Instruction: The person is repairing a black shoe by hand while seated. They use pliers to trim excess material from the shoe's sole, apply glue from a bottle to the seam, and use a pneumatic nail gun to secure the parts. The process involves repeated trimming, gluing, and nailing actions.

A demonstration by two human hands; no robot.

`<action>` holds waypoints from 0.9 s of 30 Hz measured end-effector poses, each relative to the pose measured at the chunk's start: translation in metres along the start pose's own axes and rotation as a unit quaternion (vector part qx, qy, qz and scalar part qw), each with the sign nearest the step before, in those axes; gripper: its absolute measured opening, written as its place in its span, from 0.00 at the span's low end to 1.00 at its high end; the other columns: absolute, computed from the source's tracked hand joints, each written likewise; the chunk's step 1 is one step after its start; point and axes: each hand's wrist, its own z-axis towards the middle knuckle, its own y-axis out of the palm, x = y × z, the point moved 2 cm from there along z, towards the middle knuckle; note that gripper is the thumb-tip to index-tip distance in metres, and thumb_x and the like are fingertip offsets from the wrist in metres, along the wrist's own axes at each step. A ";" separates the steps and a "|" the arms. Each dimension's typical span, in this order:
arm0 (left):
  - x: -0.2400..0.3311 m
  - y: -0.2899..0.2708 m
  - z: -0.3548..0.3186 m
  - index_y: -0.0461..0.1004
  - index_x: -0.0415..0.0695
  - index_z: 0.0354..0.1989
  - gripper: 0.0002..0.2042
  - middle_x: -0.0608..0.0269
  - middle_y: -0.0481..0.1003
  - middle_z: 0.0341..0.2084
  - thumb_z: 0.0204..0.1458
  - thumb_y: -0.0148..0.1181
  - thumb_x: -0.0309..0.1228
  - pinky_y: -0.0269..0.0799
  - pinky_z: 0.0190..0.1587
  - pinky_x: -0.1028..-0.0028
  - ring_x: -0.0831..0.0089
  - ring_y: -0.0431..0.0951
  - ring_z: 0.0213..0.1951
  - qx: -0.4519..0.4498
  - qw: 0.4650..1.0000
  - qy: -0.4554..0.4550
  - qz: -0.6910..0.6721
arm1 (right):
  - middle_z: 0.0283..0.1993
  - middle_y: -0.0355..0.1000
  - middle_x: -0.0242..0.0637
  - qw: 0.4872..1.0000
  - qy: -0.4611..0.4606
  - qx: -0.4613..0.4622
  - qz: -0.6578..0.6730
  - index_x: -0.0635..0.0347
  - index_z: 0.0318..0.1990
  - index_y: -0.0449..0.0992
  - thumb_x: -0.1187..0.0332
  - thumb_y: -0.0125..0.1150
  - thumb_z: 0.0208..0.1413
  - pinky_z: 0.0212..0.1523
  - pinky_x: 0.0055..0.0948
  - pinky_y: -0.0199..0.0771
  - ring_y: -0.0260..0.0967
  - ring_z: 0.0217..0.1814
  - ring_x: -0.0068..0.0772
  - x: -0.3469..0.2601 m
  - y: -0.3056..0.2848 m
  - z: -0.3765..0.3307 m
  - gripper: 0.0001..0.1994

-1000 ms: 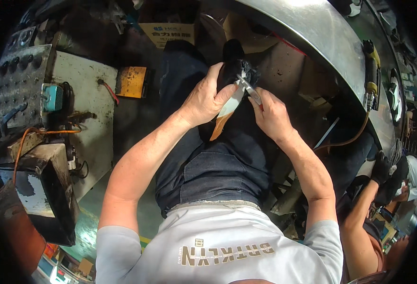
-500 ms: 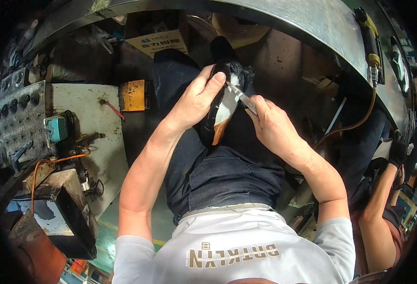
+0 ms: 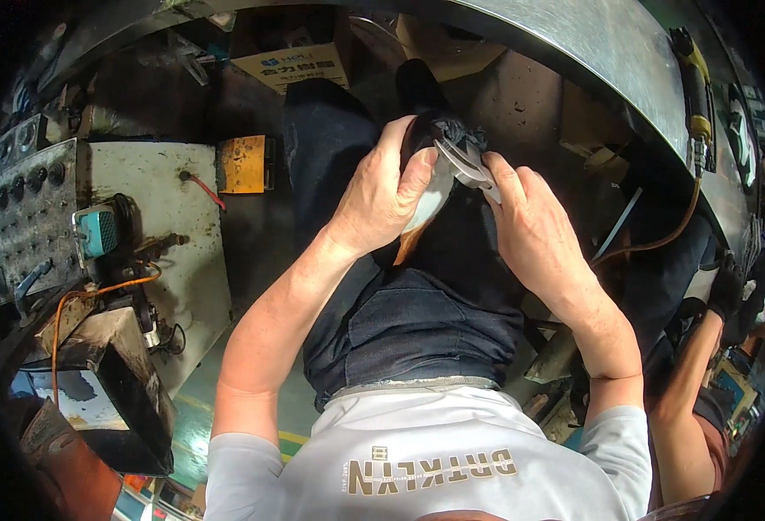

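A dark shoe [image 3: 435, 196] lies sole up over my lap, its toe pointing away from me. Its underside is whitish, with an orange-brown piece at the heel end, and black material bunches in folds round the toe. My left hand [image 3: 374, 193] grips the shoe from the left, thumb pressed on the whitish underside near the toe. In my right hand [image 3: 534, 217] is a pair of metal pliers [image 3: 466, 165]. Their head reaches up-left to the bunched edge at the toe, beside my left thumb. The bite of the jaws is too small to make out.
A metal bench edge [image 3: 599, 74] curves across the top and right, with a yellow air tool [image 3: 697, 95] and hose on it. At left stands a machine panel [image 3: 31, 217] with a teal pedal-like box [image 3: 96, 234]. Cardboard boxes [image 3: 291, 65] sit ahead. A co-worker's arm [image 3: 693, 369] shows at right.
The pliers have swung from lying across the whitish underside up to the toe's bunched edge. My right hand has moved right, and my left hand has shifted slightly right along the shoe.
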 end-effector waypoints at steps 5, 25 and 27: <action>0.006 -0.004 0.001 0.59 0.32 0.64 0.36 0.32 0.73 0.51 0.66 0.42 0.58 0.71 0.59 0.59 0.43 0.75 0.57 -0.016 1.000 -0.015 -0.021 | 0.35 0.70 0.46 0.998 -0.009 0.007 0.058 0.65 0.54 0.69 0.77 0.61 0.58 0.38 0.42 0.76 0.73 0.37 0.49 0.004 0.007 0.003 0.17; -0.002 -0.008 -0.002 0.63 0.33 0.62 0.33 0.36 0.76 0.49 0.66 0.45 0.55 0.74 0.54 0.60 0.44 0.78 0.52 -0.010 0.999 0.002 -0.042 | 0.36 0.73 0.49 0.982 -0.073 0.072 0.158 0.66 0.47 0.70 0.79 0.64 0.55 0.36 0.41 0.77 0.75 0.36 0.52 0.019 0.041 -0.001 0.14; 0.006 -0.006 -0.009 0.63 0.34 0.62 0.32 0.38 0.76 0.49 0.67 0.46 0.54 0.73 0.54 0.61 0.46 0.79 0.52 -0.018 0.999 0.010 -0.025 | 0.35 0.73 0.51 0.981 0.000 0.024 0.195 0.65 0.48 0.68 0.78 0.61 0.58 0.37 0.45 0.76 0.74 0.38 0.57 -0.004 0.027 -0.022 0.12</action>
